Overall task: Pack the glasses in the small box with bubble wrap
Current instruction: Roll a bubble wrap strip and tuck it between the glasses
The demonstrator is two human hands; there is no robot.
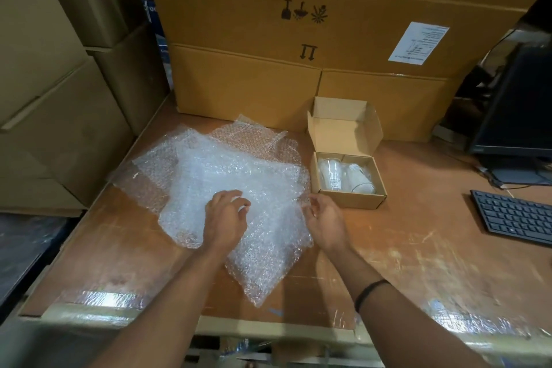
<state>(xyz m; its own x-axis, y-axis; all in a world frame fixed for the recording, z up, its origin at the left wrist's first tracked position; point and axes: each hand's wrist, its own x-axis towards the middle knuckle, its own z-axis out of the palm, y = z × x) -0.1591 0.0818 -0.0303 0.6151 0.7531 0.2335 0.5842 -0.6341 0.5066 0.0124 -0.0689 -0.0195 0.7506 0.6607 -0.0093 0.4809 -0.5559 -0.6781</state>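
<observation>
A person's left hand [227, 215] rests on bubble wrap [215, 170] heaped on a scuffed worktop [418, 233], fingers curled onto the top sheet. The right hand [325, 222], fingers loosely bent, meets the sheet's right edge; blur hides whether either pinches it. Just beyond the right hand, the nearer one, the open small box [349, 199] holds two glasses [330, 173] on their sides, long axes pointing away. Cartons [268, 84] wall the back

Open tabletop [418, 248] between small box [348, 197] and keyboard [513, 215]; stacked cartons [268, 84] wall the rear; bubble wrap [233, 170] sprawls beside the box; lid [343, 128] stands raised.
</observation>
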